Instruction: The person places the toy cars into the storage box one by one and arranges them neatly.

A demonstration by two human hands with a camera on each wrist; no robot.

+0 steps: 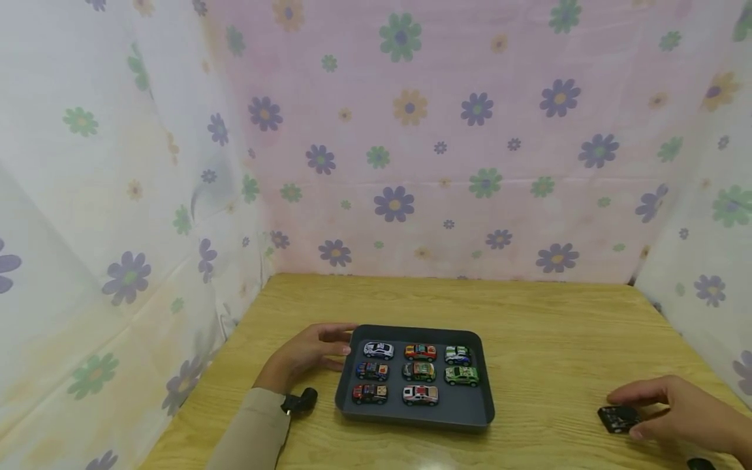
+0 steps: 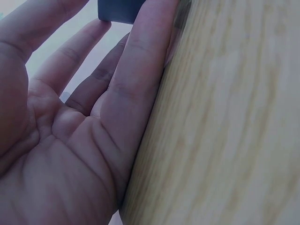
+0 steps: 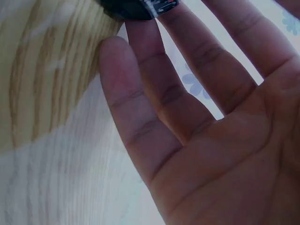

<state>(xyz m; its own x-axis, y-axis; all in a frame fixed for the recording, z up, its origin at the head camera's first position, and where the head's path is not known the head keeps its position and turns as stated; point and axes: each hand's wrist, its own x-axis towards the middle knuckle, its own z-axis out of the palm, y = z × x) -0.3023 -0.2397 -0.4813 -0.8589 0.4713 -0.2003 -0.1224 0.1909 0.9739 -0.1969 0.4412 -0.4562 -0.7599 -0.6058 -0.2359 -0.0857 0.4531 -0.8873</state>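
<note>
In the head view, a dark grey tray [image 1: 464, 408] holds several small toy cars in three columns, among them a white one [image 1: 378, 350] and a green one [image 1: 461, 376]. My left hand [image 1: 308, 352] is at the tray's left side, fingertips right at the outer wall. From the left wrist, its fingers look fairly straight, with a dark tray corner [image 2: 121, 10] beyond them. Out to the right, my right hand [image 1: 681, 411] pinches a black toy car [image 1: 618, 419] between thumb and fingers. Only the underside or edge of that car [image 3: 138, 7] shows in the right wrist view.
The wood-grain table [image 1: 546, 352] extends between the tray and the right hand. Flower-print cloth [image 1: 435, 163] hangs behind the table and on both sides. A black wrist device [image 1: 301, 400] sits by the left sleeve cuff.
</note>
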